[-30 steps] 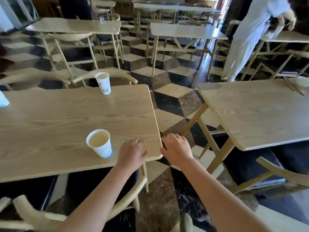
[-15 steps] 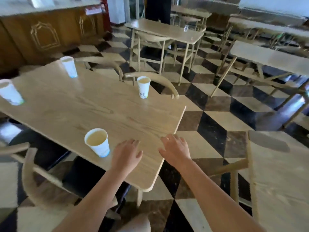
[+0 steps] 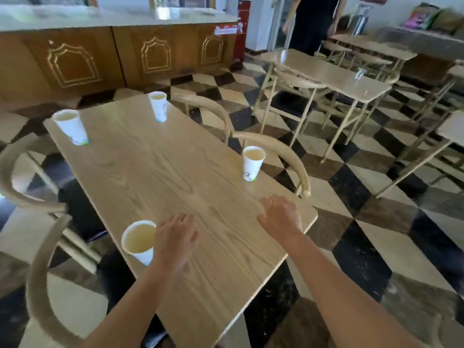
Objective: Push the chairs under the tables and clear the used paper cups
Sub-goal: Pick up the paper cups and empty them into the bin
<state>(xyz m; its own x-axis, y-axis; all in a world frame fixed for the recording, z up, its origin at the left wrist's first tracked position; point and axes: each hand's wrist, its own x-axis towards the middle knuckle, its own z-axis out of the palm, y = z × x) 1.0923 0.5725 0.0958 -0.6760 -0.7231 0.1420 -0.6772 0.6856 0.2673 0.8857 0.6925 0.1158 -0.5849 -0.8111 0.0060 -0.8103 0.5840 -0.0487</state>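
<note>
Both hands are lying palm-down on the counter [image 3: 155,177] near its near end. Left hand [image 3: 175,238], grip relaxed and spread, is sitting just beside the nearest paper cup [image 3: 139,241] at the left edge; contact unclear. Right hand [image 3: 280,218], fingers loosely spread, is holding nothing by the near right corner. Second cup [image 3: 253,163] is standing at the right edge; two more cups [image 3: 71,126] [image 3: 158,106] are sitting at the far end. Chairs [image 3: 281,153] are flanking both long edges.

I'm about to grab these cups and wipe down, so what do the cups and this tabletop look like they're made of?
The cups, like the nearest cup, look like white paper with a matte wall, printed marks and a thin rolled rim. The tabletop shows pale wood grain with a smooth, faintly glossy finish; whether it is solid wood, veneer or laminate cannot be told.
</note>
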